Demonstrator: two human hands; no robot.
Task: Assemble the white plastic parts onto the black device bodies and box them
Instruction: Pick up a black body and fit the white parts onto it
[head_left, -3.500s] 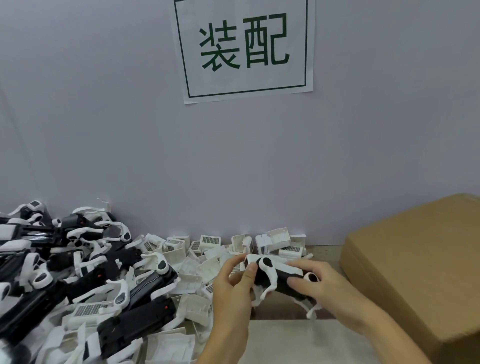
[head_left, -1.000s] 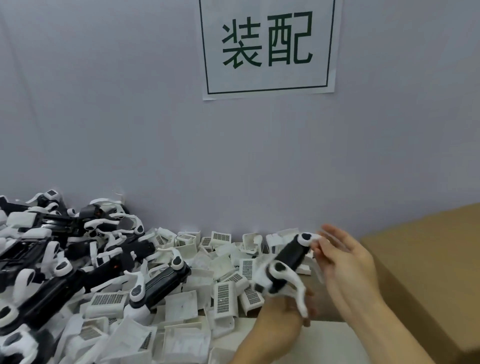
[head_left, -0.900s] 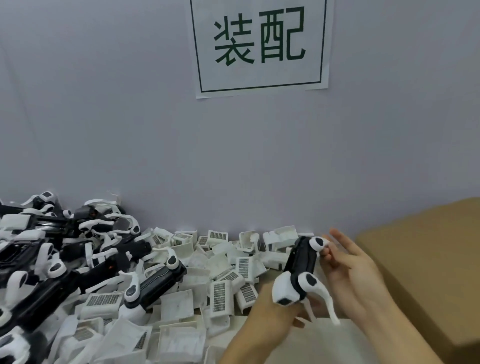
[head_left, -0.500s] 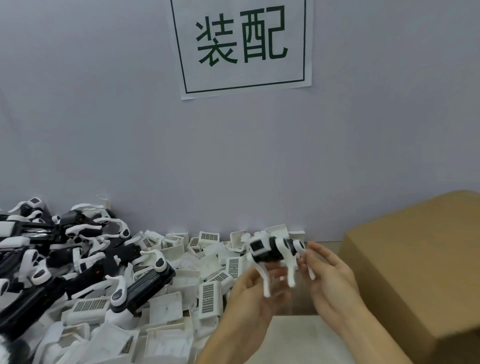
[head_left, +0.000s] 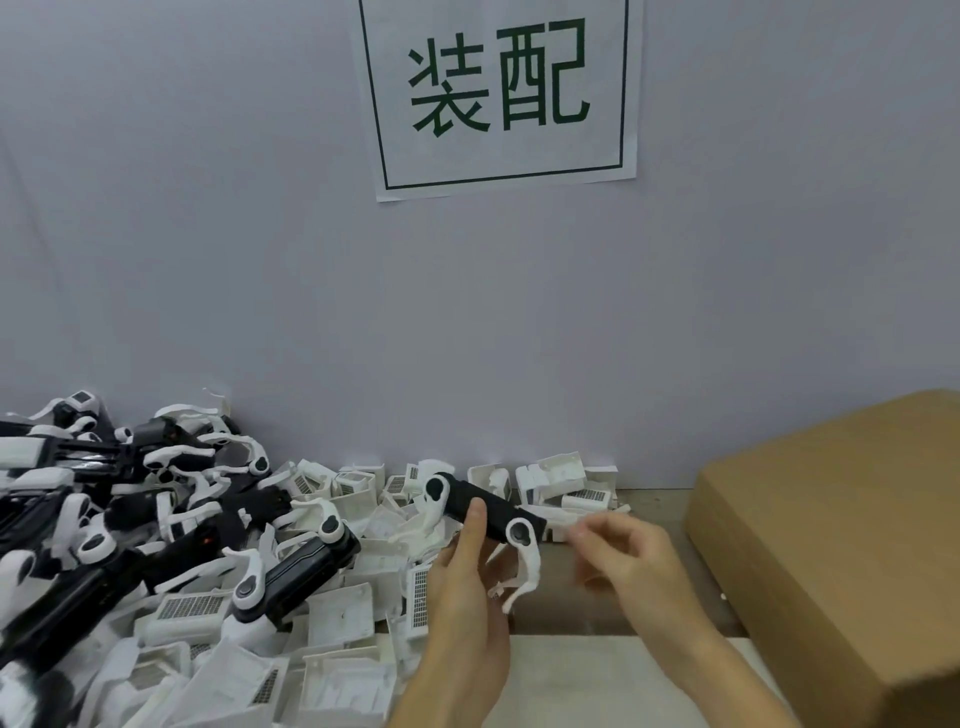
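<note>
The left hand (head_left: 462, 582) holds the black device body (head_left: 480, 506) from below, its thumb pressed over the near side of the body and the other fingers behind it, where I cannot see them. I think the grip sits at the middle so that both ends stay free to be checked. The right hand (head_left: 631, 558) is just beside the body's right end and does not touch it; the fingers are loosely bent and a little blurred, holding nothing that I can see.

The body is lifted above the table, in front of the wall. Its long axis goes from upper left to lower right, tilted down toward the right hand. Each end carries a white plastic arm (head_left: 522, 558) with a round dark pivot; the right one hangs down and curves under the body, the left one bends down behind the thumb.

Judging from this, the piece looks assembled and goes next to the cardboard box (head_left: 836, 551) at the right, whose top is shut from this side.

To the left lie a heap of white plastic parts (head_left: 337, 618) with small grilles, and further left a pile of black bodies (head_left: 130, 519). On the wall hangs a paper sign (head_left: 498, 88) with green characters
</note>
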